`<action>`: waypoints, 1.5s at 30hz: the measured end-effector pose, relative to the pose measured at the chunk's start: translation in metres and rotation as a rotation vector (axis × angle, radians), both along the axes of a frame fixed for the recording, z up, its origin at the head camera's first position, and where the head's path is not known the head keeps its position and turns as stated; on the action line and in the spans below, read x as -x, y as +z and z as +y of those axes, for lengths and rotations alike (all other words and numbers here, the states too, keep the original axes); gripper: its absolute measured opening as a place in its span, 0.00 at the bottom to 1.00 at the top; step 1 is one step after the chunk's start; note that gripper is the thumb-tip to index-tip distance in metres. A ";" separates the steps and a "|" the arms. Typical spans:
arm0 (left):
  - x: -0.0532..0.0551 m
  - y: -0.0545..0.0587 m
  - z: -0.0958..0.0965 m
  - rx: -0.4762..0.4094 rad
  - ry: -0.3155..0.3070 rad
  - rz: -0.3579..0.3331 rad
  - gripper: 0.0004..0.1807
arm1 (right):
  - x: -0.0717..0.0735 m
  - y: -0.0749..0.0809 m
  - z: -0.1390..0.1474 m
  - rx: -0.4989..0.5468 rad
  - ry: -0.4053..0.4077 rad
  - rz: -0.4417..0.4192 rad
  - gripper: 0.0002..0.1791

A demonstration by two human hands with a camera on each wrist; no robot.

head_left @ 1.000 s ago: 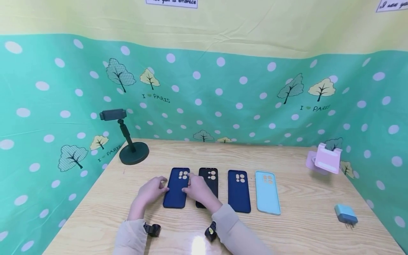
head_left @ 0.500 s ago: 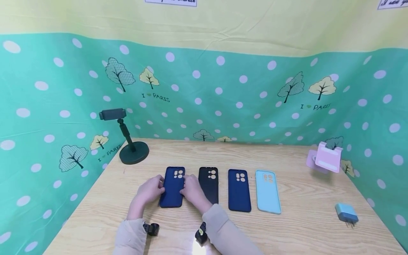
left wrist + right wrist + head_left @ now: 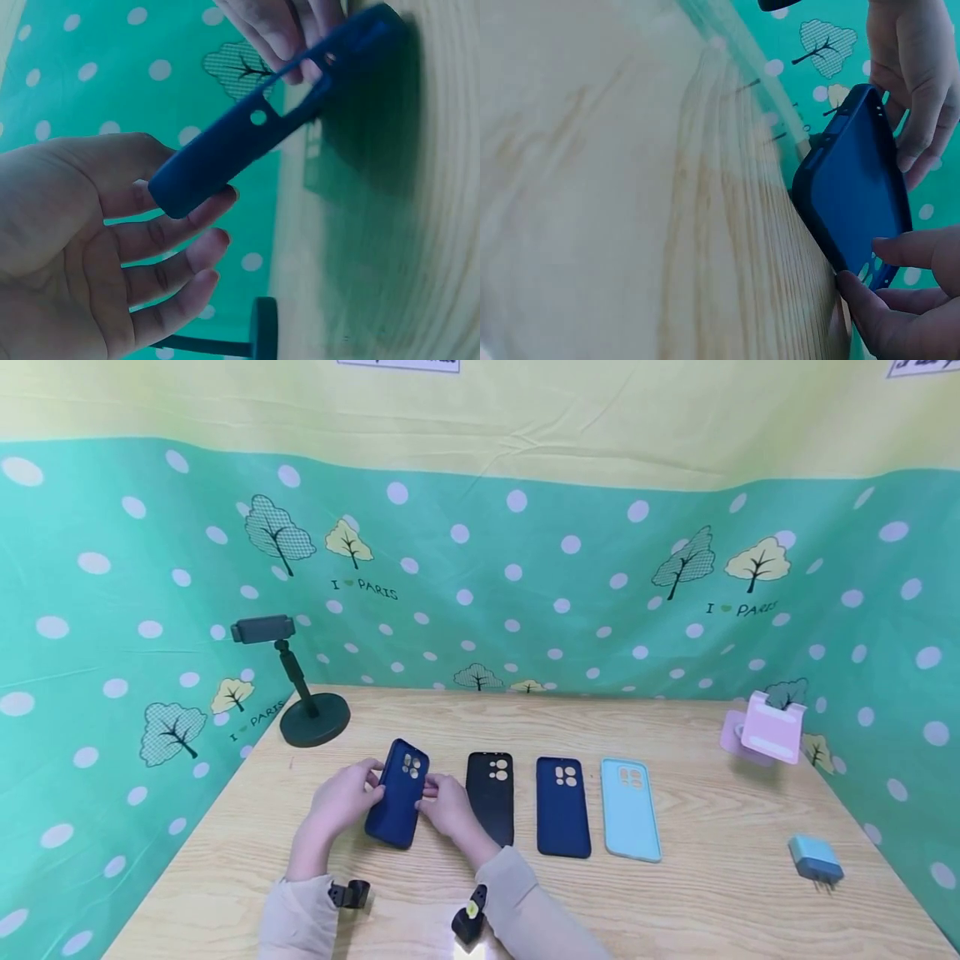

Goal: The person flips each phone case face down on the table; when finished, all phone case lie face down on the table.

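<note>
A dark blue phone case (image 3: 396, 797) with camera cutouts is tilted up off the wooden table at the left of a row of cases. My left hand (image 3: 341, 797) holds its left edge; the left wrist view has the thumb and index finger around one side of the case (image 3: 225, 154). At the opposite edge, near the cutouts, my right hand (image 3: 907, 300) pinches it between thumb and fingers. Beside the right hand lies a black phone case (image 3: 491, 793), partly covered by that hand. Farther right lie another dark blue case (image 3: 562, 818) and a light blue case (image 3: 632, 818).
A black phone stand (image 3: 315, 720) with a round base stands at the back left. At the back right is a pink phone stand (image 3: 772, 735). A blue charger plug (image 3: 815, 860) lies near the right side. A polka-dot curtain (image 3: 517, 602) hangs behind the table.
Both hands have moved the left dark blue case leftward along the table, away from the black case. It is now tilted, with its top end raised. The other cases stay put.
</note>
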State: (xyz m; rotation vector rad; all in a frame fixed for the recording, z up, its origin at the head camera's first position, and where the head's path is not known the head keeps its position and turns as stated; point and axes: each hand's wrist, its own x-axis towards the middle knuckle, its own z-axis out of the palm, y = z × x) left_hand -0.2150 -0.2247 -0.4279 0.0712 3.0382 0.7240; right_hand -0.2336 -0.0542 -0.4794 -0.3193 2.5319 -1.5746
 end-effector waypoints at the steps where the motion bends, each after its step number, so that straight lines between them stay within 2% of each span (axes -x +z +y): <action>1: 0.000 0.001 0.001 0.008 0.000 0.007 0.21 | 0.000 -0.001 -0.001 0.030 0.008 -0.014 0.25; 12: -0.005 0.012 0.008 0.030 -0.017 0.058 0.21 | -0.003 -0.005 -0.003 0.232 0.044 -0.125 0.25; 18: -0.005 0.011 0.013 0.031 -0.032 0.081 0.20 | -0.007 -0.001 -0.003 0.370 0.032 -0.197 0.25; 30: -0.005 0.008 0.015 0.037 -0.049 0.125 0.18 | -0.012 0.002 0.000 0.393 0.044 -0.193 0.25; 40: -0.004 0.006 0.015 -0.018 -0.100 0.088 0.18 | -0.018 0.016 0.003 0.486 0.068 -0.217 0.24; 45: -0.003 0.004 0.019 -0.047 -0.134 0.049 0.18 | -0.020 0.021 0.002 0.485 0.069 -0.207 0.25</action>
